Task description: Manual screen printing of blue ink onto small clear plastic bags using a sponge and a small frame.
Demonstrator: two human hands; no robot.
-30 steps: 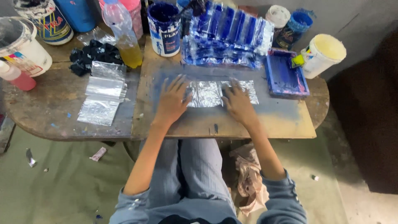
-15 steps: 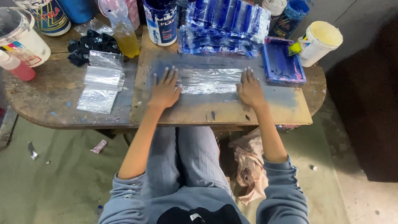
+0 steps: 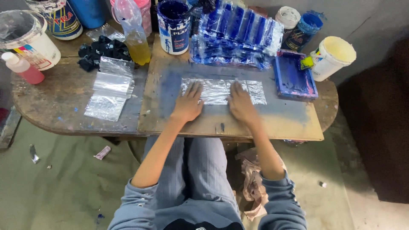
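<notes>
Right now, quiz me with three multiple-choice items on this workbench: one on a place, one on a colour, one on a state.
1. Where does the clear plastic sheet lie?
A. on the wooden board
B. on the floor
C. inside a bucket

2. What colour is the paint in the open can behind the wooden board?
A. red
B. dark blue
C. green

3. How are the left hand and right hand placed?
A. both pressed flat on the sheet
B. both raised in the air
C. one gripping a bottle

Answers:
1. A, the sheet is spread on the board's blue-stained part.
2. B, the can's inside shows dark blue.
3. A, both palms face down with fingers on the sheet.
</notes>
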